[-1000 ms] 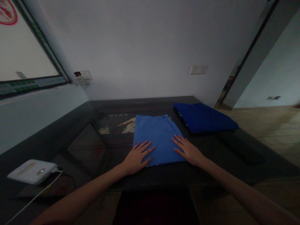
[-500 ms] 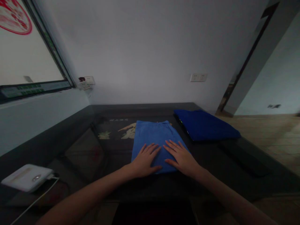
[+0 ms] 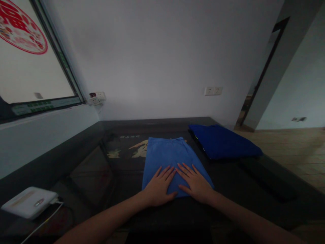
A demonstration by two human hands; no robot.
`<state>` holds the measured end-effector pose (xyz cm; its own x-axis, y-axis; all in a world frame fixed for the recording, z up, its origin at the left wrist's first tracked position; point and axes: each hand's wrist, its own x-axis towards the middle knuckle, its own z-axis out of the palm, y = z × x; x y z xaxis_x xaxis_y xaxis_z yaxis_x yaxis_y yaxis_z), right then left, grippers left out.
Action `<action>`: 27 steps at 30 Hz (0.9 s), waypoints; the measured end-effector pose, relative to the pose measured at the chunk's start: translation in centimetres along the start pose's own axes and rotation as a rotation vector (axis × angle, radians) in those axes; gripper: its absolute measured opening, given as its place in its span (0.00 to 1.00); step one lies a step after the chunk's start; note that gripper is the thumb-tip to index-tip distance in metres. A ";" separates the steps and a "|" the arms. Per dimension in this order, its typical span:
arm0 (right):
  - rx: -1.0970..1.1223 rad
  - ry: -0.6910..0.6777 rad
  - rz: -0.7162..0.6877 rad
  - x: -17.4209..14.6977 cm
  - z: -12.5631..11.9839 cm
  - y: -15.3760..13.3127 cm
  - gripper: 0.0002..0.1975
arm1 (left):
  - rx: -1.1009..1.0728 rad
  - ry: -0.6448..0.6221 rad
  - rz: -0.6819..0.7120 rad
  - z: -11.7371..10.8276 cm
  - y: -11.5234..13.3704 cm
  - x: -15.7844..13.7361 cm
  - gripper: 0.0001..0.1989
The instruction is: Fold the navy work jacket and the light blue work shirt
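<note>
A light blue folded garment (image 3: 166, 152) lies flat on the dark table (image 3: 122, 210) in front of me. My left hand (image 3: 161, 186) rests palm down on its lower left part, fingers spread. On its lower right part lies my right hand (image 3: 195, 183), also flat with fingers apart. The fingertips of both hands come close together near the middle of the cloth. Which kind of garment it is I cannot tell; a waistband-like edge shows at its far end.
To the right at the back lies a darker blue folded cloth (image 3: 223, 142), with a long black object (image 3: 267, 179) nearer me. A white box (image 3: 30, 201) with a cable stands at the left. Wall sockets (image 3: 213, 90) are above the table's far edge.
The view has tilted up a little, so everything sits lower in the picture. My hands stay flat on the light blue garment, their fingertips slightly closer together.
</note>
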<state>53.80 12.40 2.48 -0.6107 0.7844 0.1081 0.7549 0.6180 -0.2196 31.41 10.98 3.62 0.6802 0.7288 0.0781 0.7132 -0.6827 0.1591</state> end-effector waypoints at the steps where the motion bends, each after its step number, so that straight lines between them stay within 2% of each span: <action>1: 0.012 -0.011 0.000 0.0 0.0 0.0 0.35 | -0.015 -0.006 -0.002 0.0 0.0 0.0 0.40; 3: 0.043 -0.035 0.013 0.1 -0.2 0.2 0.36 | -0.073 -0.022 -0.007 -0.1 -0.3 -0.1 0.41; 5: 0.068 -0.003 0.042 0.6 -0.6 0.3 0.36 | -0.180 -0.024 -0.012 -0.4 -1.1 0.2 0.41; 8: 0.050 0.195 0.067 3.1 -1.9 0.6 0.33 | -0.323 0.064 -0.051 -1.6 -3.3 2.0 0.32; 10: 0.007 0.324 0.080 6.2 -2.8 1.2 0.32 | -0.278 0.180 -0.134 -2.6 -5.6 4.2 0.27; 12: -0.040 0.378 0.156 9.9 -3.4 2.2 0.30 | -0.125 0.271 -0.283 -3.2 -8.2 6.8 0.25; 15: -0.079 0.303 0.359 14.8 -3.0 4.3 0.31 | 0.048 0.296 -0.535 -2.7 -11.9 10.2 0.27; 18: -0.068 0.181 0.468 16.8 -1.3 6.4 0.31 | 0.064 0.254 -0.683 -0.9 -14.5 12.0 0.30; 22: -0.058 0.138 0.475 16.5 0.9 8.1 0.32 | 0.037 0.214 -0.693 1.3 -16.3 12.4 0.32; 27: -0.058 0.148 0.481 16.5 1.6 8.8 0.33 | 0.045 0.199 -0.691 1.8 -17.4 12.5 0.33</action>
<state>49.95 30.65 0.75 -0.1534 0.9775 0.1450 0.9571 0.1834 -0.2242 27.81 31.85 0.03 0.0299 0.9878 0.1526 0.9786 -0.0600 0.1966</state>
